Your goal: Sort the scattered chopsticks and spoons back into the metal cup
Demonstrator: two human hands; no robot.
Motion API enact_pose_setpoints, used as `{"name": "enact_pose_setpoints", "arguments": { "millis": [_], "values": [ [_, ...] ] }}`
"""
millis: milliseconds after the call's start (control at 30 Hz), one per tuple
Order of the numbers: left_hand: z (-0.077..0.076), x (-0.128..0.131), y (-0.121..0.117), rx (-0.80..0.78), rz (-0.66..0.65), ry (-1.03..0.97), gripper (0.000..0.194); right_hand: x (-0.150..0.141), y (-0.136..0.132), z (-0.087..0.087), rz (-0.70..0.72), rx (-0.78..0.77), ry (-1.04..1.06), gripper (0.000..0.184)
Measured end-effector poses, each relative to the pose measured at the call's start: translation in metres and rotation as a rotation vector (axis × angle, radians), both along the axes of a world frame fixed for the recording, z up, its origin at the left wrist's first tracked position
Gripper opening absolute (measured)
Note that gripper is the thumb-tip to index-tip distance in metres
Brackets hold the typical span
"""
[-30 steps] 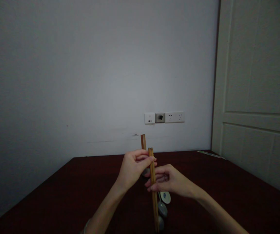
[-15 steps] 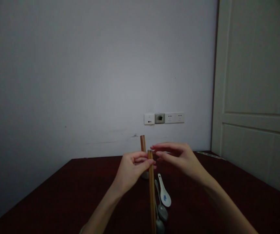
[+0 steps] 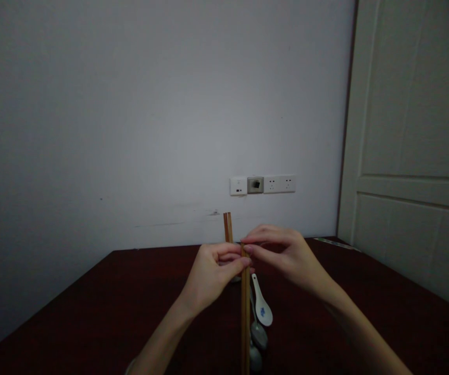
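A pair of wooden chopsticks [image 3: 245, 317] stands nearly upright in front of me, pinched near the top by my left hand [image 3: 214, 271]. My right hand [image 3: 281, 252] closes thumb and fingertips on the upper ends of the same chopsticks. Behind my left hand, more chopsticks [image 3: 228, 227] rise upright; their lower part is hidden, with a pale base just showing below the hand. Right of the held pair lie a white ceramic spoon [image 3: 263, 310] with a blue mark and two metal spoons, one [image 3: 259, 336] beside it and another [image 3: 254, 359] nearer, partly covered by the chopsticks.
The dark red table [image 3: 131, 302] reaches back to a grey wall [image 3: 150, 130]. Sockets and a switch [image 3: 263, 185] are set in the wall. A pale door [image 3: 415, 156] stands along the right side, and a flat strip [image 3: 336, 243] lies at the table's back right.
My right hand has risen from the middle of the chopsticks to their upper ends and now pinches them. My left hand keeps its hold. The ceramic spoon has come into fuller view.
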State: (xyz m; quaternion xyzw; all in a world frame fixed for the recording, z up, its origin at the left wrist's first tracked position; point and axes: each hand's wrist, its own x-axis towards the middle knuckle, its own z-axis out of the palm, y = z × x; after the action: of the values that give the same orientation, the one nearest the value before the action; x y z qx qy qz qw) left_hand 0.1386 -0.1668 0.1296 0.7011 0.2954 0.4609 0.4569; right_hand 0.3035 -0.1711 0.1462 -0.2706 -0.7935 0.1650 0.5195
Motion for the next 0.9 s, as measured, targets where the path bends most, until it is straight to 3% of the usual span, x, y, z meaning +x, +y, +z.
{"name": "enact_pose_setpoints", "arguments": {
  "millis": [900],
  "values": [
    [-0.010, 0.001, 0.013, 0.012, -0.032, 0.022, 0.023, 0.001, 0.010, -0.009, -0.015, 0.004, 0.003, 0.017]
  ]
}}
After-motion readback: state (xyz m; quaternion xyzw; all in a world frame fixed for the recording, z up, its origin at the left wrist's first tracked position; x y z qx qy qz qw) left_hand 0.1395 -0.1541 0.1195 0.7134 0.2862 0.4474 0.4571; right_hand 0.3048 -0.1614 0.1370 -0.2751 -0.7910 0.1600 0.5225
